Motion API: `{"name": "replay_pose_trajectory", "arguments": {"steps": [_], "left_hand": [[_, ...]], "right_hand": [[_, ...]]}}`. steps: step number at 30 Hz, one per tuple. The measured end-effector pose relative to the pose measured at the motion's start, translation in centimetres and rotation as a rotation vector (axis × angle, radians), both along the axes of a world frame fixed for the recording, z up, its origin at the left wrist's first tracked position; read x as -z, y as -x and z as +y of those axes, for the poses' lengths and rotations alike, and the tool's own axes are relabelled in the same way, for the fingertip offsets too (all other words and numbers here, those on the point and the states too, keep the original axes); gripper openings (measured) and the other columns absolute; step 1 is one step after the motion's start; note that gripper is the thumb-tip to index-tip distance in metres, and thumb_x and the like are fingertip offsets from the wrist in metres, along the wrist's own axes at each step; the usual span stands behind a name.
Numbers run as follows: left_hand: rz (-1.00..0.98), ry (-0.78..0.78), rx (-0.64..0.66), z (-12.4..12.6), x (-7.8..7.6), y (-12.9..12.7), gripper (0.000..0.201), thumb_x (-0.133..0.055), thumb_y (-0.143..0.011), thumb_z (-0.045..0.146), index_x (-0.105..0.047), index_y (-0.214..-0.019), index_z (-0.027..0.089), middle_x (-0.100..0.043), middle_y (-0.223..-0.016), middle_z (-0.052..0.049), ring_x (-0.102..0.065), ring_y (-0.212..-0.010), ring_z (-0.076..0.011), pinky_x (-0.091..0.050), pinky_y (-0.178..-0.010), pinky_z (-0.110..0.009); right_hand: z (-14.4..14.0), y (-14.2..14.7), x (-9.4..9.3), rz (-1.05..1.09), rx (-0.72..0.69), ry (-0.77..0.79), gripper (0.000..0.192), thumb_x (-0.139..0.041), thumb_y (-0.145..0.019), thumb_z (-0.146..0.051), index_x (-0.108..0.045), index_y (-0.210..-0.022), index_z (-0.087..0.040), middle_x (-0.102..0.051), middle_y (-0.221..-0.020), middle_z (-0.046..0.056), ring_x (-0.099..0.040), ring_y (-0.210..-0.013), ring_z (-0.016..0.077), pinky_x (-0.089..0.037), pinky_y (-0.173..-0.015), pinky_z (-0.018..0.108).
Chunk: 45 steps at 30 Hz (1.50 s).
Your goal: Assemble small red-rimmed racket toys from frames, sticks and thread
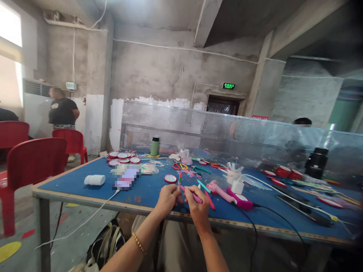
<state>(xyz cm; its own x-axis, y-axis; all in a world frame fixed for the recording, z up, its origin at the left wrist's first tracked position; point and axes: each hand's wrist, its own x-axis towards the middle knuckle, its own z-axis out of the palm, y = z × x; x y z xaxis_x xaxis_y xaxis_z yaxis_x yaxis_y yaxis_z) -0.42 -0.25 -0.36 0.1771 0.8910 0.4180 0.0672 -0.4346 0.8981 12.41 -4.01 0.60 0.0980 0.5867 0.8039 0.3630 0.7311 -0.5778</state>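
My left hand (167, 198) is closed on a thin stick (180, 179) with a red and green upper end, held upright near the table's front edge. Beside it, my right hand (197, 206) grips a pink-purple pen-like tool (195, 195), its tip pointing at the stick. Fingers hide the lower part of the stick. Just beyond my hands lies a round white disc with a red rim (170, 178). To the right of my right hand are a red pen-like tool (210, 200), a teal one (203, 186) and a pink hot glue gun (221, 192) with a magenta end.
The blue table (153, 192) carries a white bottle (94, 180), a phone (127, 176) on a cable, red-rimmed discs (123, 155), scissors (180, 166), a green flask (154, 146) and a black flask (317, 163). A perforated metal screen (181, 126) stands behind. One person (62, 109) stands left.
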Motion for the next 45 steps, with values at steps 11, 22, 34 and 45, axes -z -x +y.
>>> {"name": "replay_pose_trajectory", "arguments": {"steps": [11, 22, 34, 45], "left_hand": [[-0.005, 0.011, -0.004, -0.3, -0.27, 0.03, 0.026, -0.049, -0.078, 0.041, -0.056, -0.067, 0.019, -0.068, -0.059, -0.005, -0.047, -0.041, -0.0116, -0.036, -0.044, -0.023], [-0.004, 0.008, -0.001, -0.08, -0.07, 0.0, 0.024, -0.048, -0.079, 0.038, -0.057, -0.069, 0.018, -0.069, -0.059, -0.005, -0.047, -0.04, -0.0118, -0.035, -0.044, -0.023], [-0.013, 0.027, 0.007, -0.27, -0.29, 0.07, 0.025, -0.049, -0.08, 0.039, -0.056, -0.069, 0.018, -0.068, -0.058, -0.004, -0.046, -0.04, -0.0112, -0.035, -0.044, -0.023], [-0.022, 0.044, 0.006, -0.26, -0.3, 0.06, 0.022, -0.05, -0.078, 0.037, -0.057, -0.07, 0.018, -0.069, -0.059, -0.004, -0.045, -0.04, -0.0113, -0.035, -0.044, -0.023]], "right_hand": [[0.06, -0.22, 0.2, -0.007, 0.008, -0.012, 0.021, -0.058, -0.091, -0.03, -0.061, -0.073, -0.02, -0.06, -0.068, -0.001, -0.056, -0.063, 0.0147, -0.046, -0.061, 0.024], [0.02, -0.22, 0.09, -0.033, 0.015, -0.03, 0.021, -0.056, -0.092, -0.028, -0.06, -0.073, -0.02, -0.058, -0.067, -0.002, -0.055, -0.062, 0.0139, -0.045, -0.061, 0.023], [0.09, -0.43, 0.32, -0.043, 0.028, -0.029, 0.021, -0.057, -0.093, -0.03, -0.06, -0.075, -0.02, -0.058, -0.068, -0.002, -0.055, -0.063, 0.0142, -0.045, -0.061, 0.024], [-0.16, -0.34, 0.08, -0.017, 0.026, -0.017, 0.023, -0.057, -0.094, -0.033, -0.06, -0.075, -0.02, -0.058, -0.068, -0.001, -0.056, -0.063, 0.0151, -0.046, -0.062, 0.025]]}}
